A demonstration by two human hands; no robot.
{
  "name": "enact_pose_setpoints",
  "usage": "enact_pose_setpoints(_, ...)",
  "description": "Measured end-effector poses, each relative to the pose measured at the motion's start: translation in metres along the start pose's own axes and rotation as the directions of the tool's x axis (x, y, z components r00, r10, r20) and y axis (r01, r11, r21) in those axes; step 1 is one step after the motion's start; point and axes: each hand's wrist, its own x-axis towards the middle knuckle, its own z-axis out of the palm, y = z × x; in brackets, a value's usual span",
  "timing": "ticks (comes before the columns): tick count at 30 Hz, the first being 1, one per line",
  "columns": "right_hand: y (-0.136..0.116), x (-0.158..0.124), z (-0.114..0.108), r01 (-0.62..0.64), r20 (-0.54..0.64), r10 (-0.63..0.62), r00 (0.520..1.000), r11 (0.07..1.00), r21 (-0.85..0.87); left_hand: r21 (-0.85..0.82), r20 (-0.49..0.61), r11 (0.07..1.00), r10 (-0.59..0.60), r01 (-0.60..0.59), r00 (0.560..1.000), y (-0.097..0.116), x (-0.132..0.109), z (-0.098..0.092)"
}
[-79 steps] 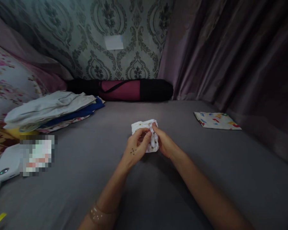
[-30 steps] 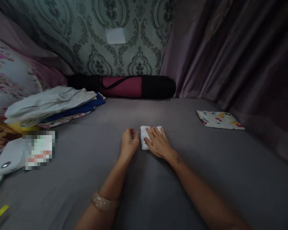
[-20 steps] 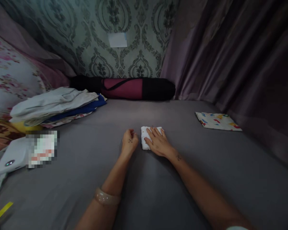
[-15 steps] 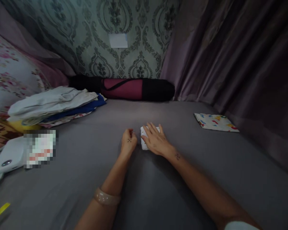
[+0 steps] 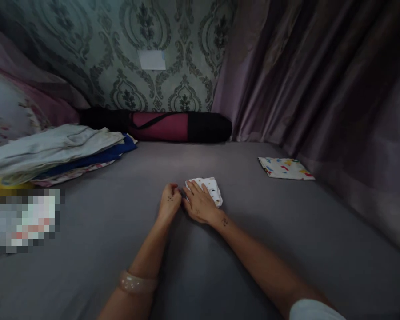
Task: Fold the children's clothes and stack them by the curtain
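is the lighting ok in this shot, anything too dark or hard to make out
Head view: dim overall, the curtain fading almost to black toward the upper right; head view: small highlights on the bangle, no strong glare; head view: left hand, right hand and white cloth readable if slightly soft, while a pixelated patch at left hides detail.

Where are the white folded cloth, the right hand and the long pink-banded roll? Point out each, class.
White folded cloth [image 5: 214, 189], head view: its uncovered right part.
Right hand [image 5: 200, 205], head view: the back of the hand.
Pink-banded roll [image 5: 169, 129], head view: its pink middle section.
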Motion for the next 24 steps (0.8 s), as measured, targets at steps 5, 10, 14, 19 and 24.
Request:
enact_pose_setpoints(5, 0.013, 0.001, -0.026, -0.045, -0.047, 0.053, 0.997, 0.986, 0.158, 0.051, 0.028, 0.998, -0.034, 0.033, 0.999, 0.0, -0.003, 0.006)
enact_pose_setpoints(10, 0.045, -0.009, -0.034, -0.434, -0.212, 0.451, 0.867, 0.893, 0.123, 0.08, 0.062, 0.996, -0.042, 0.037, 0.997, 0.003, -0.008, 0.012)
enact_pose_setpoints(14, 0.055, -0.015, -0.017, -0.499, -0.141, 0.512, 0.847, 0.858, 0.121, 0.073, 0.08, 0.996, -0.06, 0.055, 0.995, 0.011, -0.015, 0.015)
enact_pose_setpoints(19, 0.049, -0.015, -0.007, -0.338, -0.158, 0.38, 0.911, 0.91, 0.24, -0.096, 0.23, 0.963, -0.224, 0.251, 0.947, 0.022, -0.021, 0.02)
enact_pose_setpoints(24, 0.046, -0.015, -0.006, -0.273, -0.201, 0.366, 0.909, 0.885, 0.378, -0.2, 0.395, 0.911, -0.261, 0.36, 0.881, 0.033, -0.031, 0.023)
